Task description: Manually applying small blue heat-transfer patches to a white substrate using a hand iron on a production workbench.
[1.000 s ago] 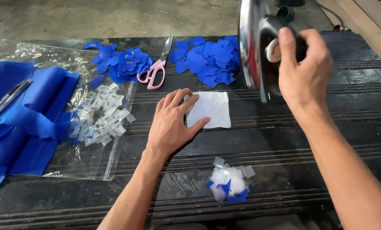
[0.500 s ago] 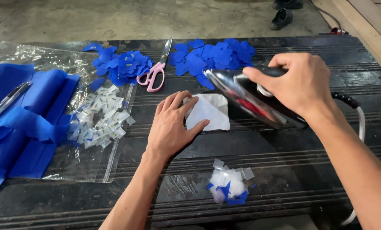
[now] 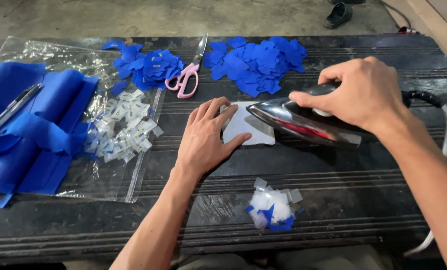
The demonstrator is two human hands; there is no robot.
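Fingers of my left hand [image 3: 206,137] lie spread and flat on the near edge of a white paper square [image 3: 247,129], gripping nothing, only pinning it so it cannot slide on the dark, ribbed worktable [image 3: 333,200]. My right hand [image 3: 366,92] is wrapped closed around the black handle of a chrome electric iron [image 3: 303,120], whose pointed tip sits over the square's right side, soleplate down, its cord [image 3: 441,130] trailing off to the right. The square lies at the table's centre, between my two hands.

Seen from the head camera, supplies ring that spot within reach: pink-handled scissors [image 3: 188,75] just beyond the square, heaps of small blue fabric cutouts [image 3: 256,62] on either side of them, and small white tags [image 3: 126,132] spilled on a clear plastic bag [image 3: 83,170] to the left, beside folded blue cloth [image 3: 31,127] with a pen [image 3: 11,107] resting on it. A little mound of white and blue scraps [image 3: 272,210] sits nearest me, apart from the pressing area.
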